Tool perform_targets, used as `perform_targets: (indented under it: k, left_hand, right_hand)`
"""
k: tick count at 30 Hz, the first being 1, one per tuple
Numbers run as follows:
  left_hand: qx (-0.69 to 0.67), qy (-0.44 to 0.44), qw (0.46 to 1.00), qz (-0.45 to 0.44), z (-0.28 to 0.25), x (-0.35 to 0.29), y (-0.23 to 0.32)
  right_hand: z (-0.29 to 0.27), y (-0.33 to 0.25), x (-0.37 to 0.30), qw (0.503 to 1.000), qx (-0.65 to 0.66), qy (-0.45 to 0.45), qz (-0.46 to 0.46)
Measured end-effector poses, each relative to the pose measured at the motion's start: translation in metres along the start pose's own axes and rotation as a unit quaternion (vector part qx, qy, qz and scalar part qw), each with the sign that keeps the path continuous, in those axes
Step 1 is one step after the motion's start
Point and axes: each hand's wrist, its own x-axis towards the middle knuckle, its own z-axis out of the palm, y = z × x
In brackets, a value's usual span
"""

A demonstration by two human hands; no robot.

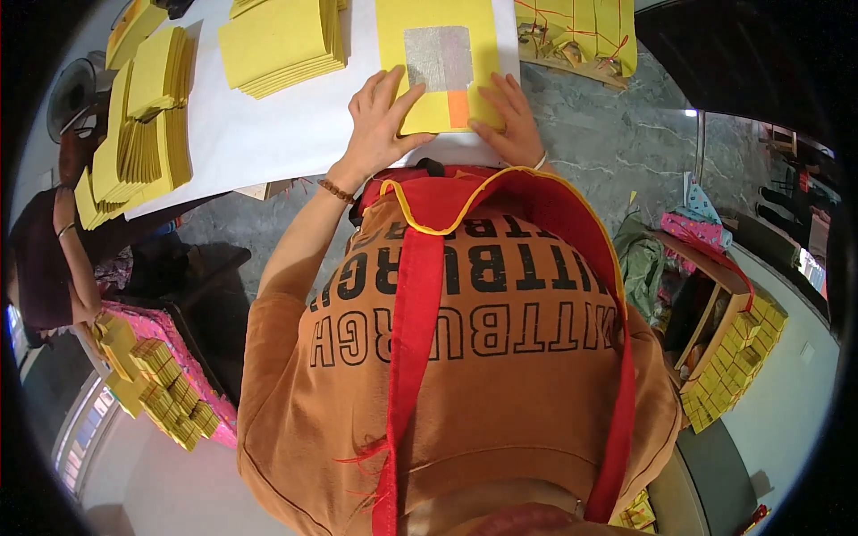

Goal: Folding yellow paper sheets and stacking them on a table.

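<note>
Two-handed handling of a yellow paper sheet (484, 54), viewed from above. The sheet is laid flat at the near edge of the white-covered table (286, 125), directly before the worker; whether it is single or tops a pile cannot be told. On it are borne a silver foil patch (438, 58) and, below this, an orange strip (458, 109). The left side is steadied by the left hand (380, 116), the right by the right hand (514, 121) — fingers loosely spread, thumbs brought to the near edge, nothing visibly pinched. Whether either thumb is tucked beneath the paper cannot be told. The step in hand is judged to be a squaring or smoothing of the sheet; for the next move, even pressure and level edges would be called for — the foil could otherwise be creased. Folded yellow stacks (281, 45) are set farther left on the table.
</note>
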Motion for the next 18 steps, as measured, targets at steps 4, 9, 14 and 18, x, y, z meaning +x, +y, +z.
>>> perform_targets:
  k: [4,9,14,18]
  left_hand:
    - [-0.016,-0.052,0.997,0.05,-0.011,0.003,-0.003]
    - [-0.075,-0.059,0.991,0.095,-0.022,0.014,-0.007]
    - [-0.176,-0.072,0.98,0.051,-0.022,0.024,-0.011]
    - [-0.218,-0.16,0.962,-0.022,-0.027,0.034,-0.013]
  right_hand:
    - [0.002,0.007,-0.005,0.999,-0.039,0.017,-0.034]
    - [-0.005,0.008,-0.001,0.999,-0.02,-0.009,-0.027]
    - [-0.004,0.015,-0.002,0.996,0.058,-0.035,0.049]
    - [0.0,0.025,0.0,0.975,0.202,-0.013,0.086]
